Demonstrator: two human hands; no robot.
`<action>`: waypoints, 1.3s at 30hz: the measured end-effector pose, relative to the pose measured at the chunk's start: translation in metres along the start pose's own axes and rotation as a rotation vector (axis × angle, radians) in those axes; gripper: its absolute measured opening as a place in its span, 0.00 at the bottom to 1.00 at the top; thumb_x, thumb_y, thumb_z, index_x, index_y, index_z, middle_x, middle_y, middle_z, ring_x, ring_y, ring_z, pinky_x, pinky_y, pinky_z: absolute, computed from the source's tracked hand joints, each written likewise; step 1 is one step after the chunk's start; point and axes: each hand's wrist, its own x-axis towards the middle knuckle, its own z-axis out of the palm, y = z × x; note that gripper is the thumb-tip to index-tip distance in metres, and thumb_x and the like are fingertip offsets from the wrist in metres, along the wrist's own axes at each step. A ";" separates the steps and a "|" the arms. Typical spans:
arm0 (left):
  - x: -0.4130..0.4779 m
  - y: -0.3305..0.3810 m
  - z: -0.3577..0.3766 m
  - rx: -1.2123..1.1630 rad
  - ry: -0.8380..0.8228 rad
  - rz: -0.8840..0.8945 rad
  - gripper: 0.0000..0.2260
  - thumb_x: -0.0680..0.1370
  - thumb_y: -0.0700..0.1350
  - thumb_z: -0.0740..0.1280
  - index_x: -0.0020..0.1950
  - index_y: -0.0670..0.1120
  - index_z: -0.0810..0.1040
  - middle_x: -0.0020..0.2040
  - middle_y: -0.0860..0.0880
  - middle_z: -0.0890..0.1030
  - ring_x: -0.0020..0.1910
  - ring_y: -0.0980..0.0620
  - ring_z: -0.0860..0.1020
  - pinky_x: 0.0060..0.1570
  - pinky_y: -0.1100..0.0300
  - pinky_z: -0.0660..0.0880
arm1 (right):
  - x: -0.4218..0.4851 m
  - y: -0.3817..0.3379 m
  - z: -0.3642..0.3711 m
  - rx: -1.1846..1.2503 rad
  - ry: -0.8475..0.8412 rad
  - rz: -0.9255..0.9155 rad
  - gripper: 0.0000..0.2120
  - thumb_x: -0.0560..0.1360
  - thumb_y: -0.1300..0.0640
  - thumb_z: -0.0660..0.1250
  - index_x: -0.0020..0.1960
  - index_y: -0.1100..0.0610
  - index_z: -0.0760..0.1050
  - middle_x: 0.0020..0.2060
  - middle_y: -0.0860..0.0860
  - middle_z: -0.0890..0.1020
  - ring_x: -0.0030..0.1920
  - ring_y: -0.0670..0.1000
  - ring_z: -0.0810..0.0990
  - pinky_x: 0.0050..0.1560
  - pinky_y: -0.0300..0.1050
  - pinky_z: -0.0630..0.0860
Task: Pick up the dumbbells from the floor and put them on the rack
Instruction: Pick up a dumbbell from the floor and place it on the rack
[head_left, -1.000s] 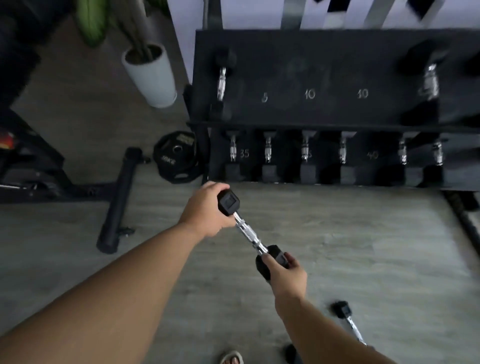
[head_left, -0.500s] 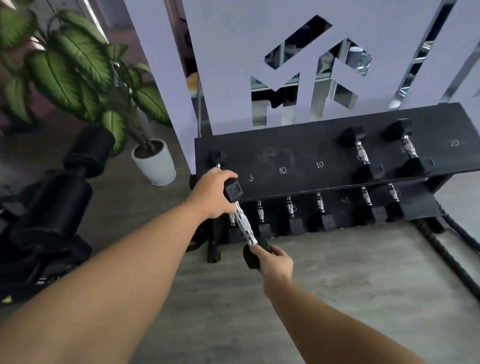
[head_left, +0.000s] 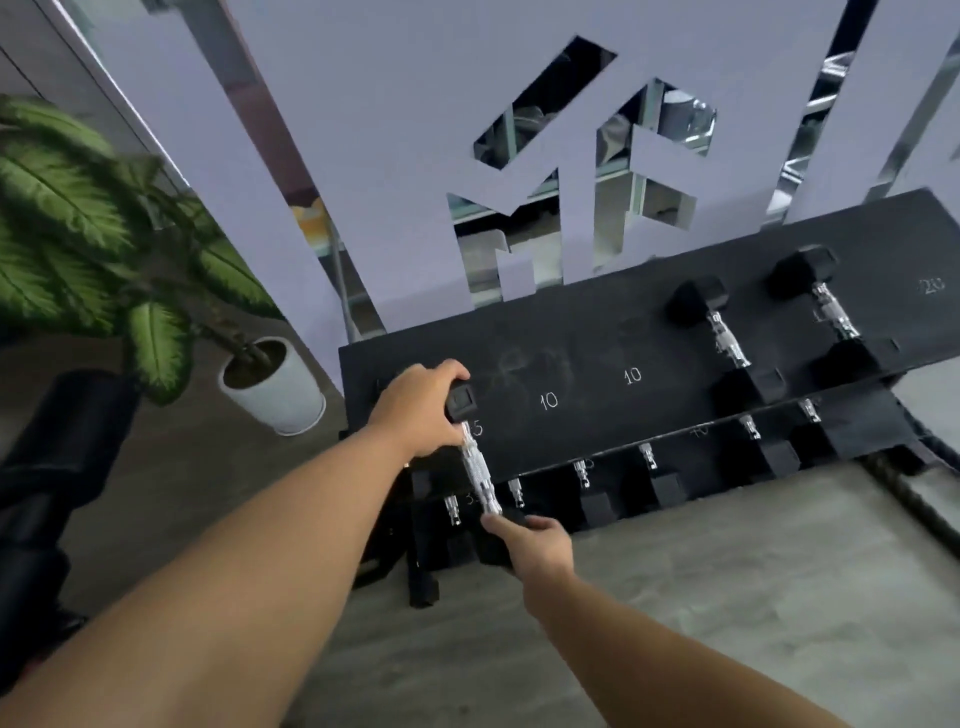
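I see a black rack (head_left: 597, 358) with pale chalky numbers, and a dumbbell (head_left: 475, 462) with black ends and a shiny, knurled silver handle. The floor (head_left: 727, 597) is grey with a wood grain. Green striped leaves (head_left: 67, 208) rise from a white pot (head_left: 280, 395).

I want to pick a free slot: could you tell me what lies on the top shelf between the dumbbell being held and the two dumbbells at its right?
In the head view, nothing: between the held dumbbell and the two racked dumbbells, the top shelf is bare apart from chalked 10s.
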 end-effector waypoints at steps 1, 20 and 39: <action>0.014 -0.005 0.000 -0.002 -0.010 -0.013 0.33 0.66 0.48 0.79 0.68 0.56 0.72 0.52 0.47 0.77 0.51 0.43 0.78 0.50 0.47 0.79 | 0.010 -0.009 0.004 -0.015 -0.001 0.014 0.36 0.55 0.48 0.85 0.58 0.56 0.74 0.48 0.53 0.83 0.48 0.54 0.83 0.50 0.50 0.82; 0.227 -0.137 0.120 -0.022 -0.234 0.112 0.29 0.69 0.45 0.80 0.66 0.54 0.72 0.53 0.50 0.81 0.48 0.49 0.79 0.45 0.55 0.79 | 0.189 -0.043 0.117 -0.136 0.240 0.209 0.37 0.61 0.47 0.83 0.63 0.56 0.70 0.52 0.54 0.80 0.49 0.55 0.82 0.49 0.51 0.81; 0.262 -0.176 0.189 -0.036 -0.335 0.176 0.26 0.70 0.44 0.80 0.63 0.52 0.71 0.48 0.50 0.80 0.42 0.49 0.76 0.38 0.55 0.72 | 0.208 -0.027 0.152 -0.423 0.486 0.072 0.26 0.74 0.49 0.72 0.68 0.51 0.66 0.65 0.51 0.63 0.38 0.47 0.79 0.41 0.45 0.74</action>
